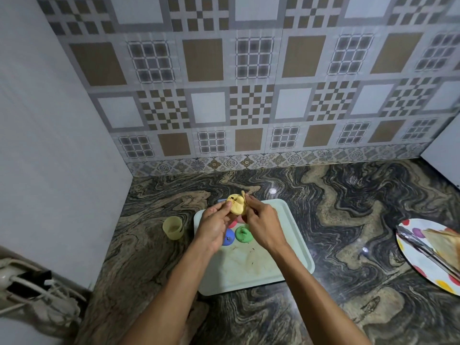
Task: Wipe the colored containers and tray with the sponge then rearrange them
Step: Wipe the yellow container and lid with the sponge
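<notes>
Tray of pale mint plastic [290, 235], rectangular with rounded corners, lies on the dark swirled stone surface [348, 195], turned slightly off square to the tiled wall. Its near half carries a tan smear and a few dark specks.

Both hands are up over the tray's far-left corner. The left hand [214, 227] grips a round yellow plastic container [236, 206], fingers curled round its left rim. The round face is turned up toward the camera, with dark specks on it; whether that face is the open side or the base cannot be told. The right hand [263, 222] pinches a thin tan strip [243, 194] between its fingertips, right at the yellow container's far-right edge. The strip stands roughly upright.

Beneath the hands, on the tray, sit three small round containers close together: a blue one [227, 239], a green one [244, 234] and a red one [234, 223], the last mostly hidden. Contents unclear.

A translucent yellow-green cup [173, 227] stands upright on the surface just left of the tray, with pale residue at its bottom.

At the right edge, a white plate with coloured spots [410, 247] holds metal tongs [423, 252], long axis running far-left to near-right, beside a flat tan piece [445, 239].
</notes>
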